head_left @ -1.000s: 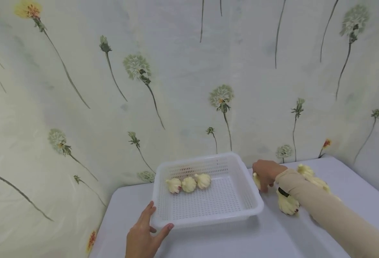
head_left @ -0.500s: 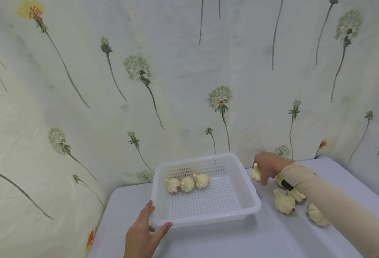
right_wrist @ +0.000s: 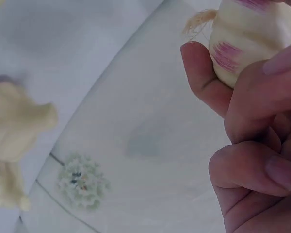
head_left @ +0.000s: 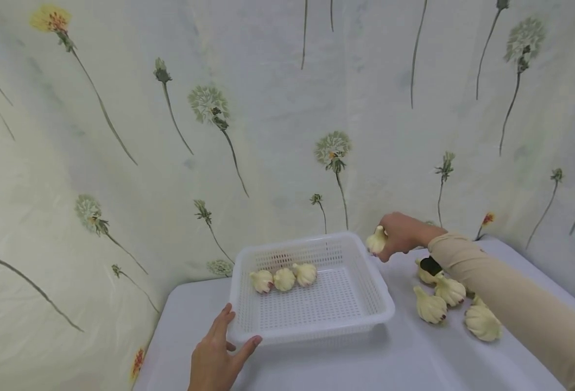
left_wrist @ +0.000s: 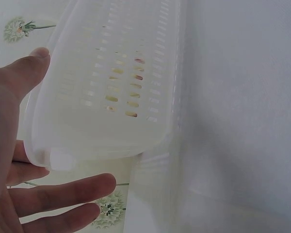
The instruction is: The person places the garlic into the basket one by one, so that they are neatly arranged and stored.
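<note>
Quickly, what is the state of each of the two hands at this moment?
Left hand: open, spread at a corner of the basket.
Right hand: closed, holding one garlic.

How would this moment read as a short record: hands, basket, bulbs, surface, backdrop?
right hand: holds a garlic bulb near the far right corner of the basket
left hand: touches the near left corner
basket: white, perforated; three garlic bulbs inside
loose garlic bulbs: right of the basket, some partly hidden
surface: pale table
backdrop: dandelion-print sheet
</note>
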`<move>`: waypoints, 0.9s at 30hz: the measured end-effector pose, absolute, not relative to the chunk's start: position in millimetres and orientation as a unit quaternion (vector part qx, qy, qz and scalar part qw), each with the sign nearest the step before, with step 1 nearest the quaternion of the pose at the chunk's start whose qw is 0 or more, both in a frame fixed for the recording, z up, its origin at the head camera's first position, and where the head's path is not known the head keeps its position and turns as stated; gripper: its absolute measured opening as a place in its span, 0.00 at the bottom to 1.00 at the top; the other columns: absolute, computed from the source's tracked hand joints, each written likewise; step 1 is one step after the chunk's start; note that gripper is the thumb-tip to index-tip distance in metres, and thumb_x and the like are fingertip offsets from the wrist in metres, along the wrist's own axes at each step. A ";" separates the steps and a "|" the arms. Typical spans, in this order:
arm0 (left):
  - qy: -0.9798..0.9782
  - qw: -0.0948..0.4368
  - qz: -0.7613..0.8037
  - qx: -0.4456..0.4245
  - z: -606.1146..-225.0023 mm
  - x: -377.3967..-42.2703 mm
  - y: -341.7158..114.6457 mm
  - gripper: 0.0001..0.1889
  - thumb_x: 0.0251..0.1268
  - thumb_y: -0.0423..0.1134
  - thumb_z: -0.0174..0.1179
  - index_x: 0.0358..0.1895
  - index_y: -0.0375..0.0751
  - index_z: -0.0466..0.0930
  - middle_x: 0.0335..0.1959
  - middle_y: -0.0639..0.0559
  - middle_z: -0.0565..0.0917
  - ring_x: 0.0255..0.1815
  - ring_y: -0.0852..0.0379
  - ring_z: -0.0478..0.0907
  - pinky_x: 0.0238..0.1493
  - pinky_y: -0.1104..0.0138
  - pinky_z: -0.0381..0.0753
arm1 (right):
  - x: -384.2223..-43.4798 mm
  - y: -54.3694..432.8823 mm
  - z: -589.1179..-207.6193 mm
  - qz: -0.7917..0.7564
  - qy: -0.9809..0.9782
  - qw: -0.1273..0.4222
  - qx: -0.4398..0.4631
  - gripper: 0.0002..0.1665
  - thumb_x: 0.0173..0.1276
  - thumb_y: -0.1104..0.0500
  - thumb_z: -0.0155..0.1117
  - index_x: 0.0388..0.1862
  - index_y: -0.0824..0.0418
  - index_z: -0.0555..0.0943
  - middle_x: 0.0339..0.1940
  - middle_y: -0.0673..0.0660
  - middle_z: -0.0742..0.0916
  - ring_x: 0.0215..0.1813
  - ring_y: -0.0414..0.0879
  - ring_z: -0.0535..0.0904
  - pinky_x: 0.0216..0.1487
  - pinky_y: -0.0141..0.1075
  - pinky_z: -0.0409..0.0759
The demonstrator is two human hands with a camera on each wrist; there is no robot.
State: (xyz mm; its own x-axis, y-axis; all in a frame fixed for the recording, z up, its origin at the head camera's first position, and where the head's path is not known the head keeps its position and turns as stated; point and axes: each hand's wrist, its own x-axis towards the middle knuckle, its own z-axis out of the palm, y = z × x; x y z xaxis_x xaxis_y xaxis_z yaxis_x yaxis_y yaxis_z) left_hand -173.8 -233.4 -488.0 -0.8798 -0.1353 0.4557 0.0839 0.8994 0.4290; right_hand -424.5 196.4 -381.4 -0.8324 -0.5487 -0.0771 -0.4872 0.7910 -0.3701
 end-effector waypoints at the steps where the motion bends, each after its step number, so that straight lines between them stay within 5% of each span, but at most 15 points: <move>1: -0.943 0.245 -0.225 0.013 -488.2 -173.7 -233.8 0.47 0.57 0.64 0.76 0.74 0.37 0.74 0.60 0.45 0.88 0.24 0.63 0.85 0.28 0.69 0.80 | -424.3 193.5 -380.4 -0.177 0.940 0.090 -0.276 0.21 0.51 0.51 0.82 0.34 0.62 0.82 0.24 0.54 0.83 0.18 0.44 0.77 0.22 0.36 0.79; 13: -0.942 0.246 -0.227 0.003 -490.4 -174.7 -236.0 0.46 0.60 0.65 0.74 0.74 0.38 0.74 0.64 0.45 0.86 0.25 0.64 0.85 0.29 0.67 0.81 | -422.3 154.8 -374.8 -0.182 0.934 0.074 -0.298 0.19 0.49 0.53 0.83 0.29 0.60 0.81 0.22 0.53 0.83 0.15 0.41 0.78 0.23 0.35 0.80; 27: -0.943 0.243 -0.229 0.004 -490.2 -175.7 -237.7 0.47 0.60 0.67 0.73 0.74 0.38 0.73 0.62 0.45 0.87 0.25 0.64 0.85 0.30 0.67 0.80 | -420.0 107.5 -398.1 -0.188 0.930 0.115 -0.294 0.39 0.50 0.47 0.89 0.52 0.71 0.86 0.36 0.56 0.86 0.20 0.45 0.82 0.24 0.38 0.83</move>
